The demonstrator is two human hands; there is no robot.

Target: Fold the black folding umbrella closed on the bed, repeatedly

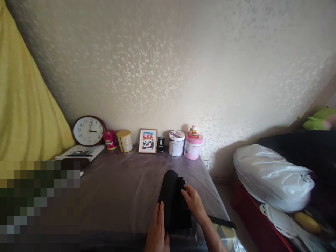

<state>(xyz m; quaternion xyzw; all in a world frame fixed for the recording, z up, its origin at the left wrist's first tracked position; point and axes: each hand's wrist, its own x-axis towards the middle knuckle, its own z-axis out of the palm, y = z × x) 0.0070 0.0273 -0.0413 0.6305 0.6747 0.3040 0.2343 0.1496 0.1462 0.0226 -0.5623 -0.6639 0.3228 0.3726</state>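
Note:
A black, cloth-like rolled bundle (pixel 168 199) lies on the table near its front, pointing away from me, with a loose flap (pixel 186 213) along its right side. My left hand (pixel 157 227) holds the bundle's near left side, its fingers straight along the roll and its thumb at the near end. At the flap's upper right edge, my right hand (pixel 193 201) is closed in a pinch on the black material. Part of a black strap (pixel 223 221) sticks out past my right forearm, over the table's right edge; whether it joins the bundle is hidden.
Along the wall stand a clock (pixel 89 130), a red tin (pixel 109 140), a yellow tin (pixel 124 141), a framed panda picture (pixel 148 141), a white tub (pixel 176 144) and a pink tub (pixel 193 148). Right of the table (pixel 126 196), a white plastic bag (pixel 273 178) rests on a red box.

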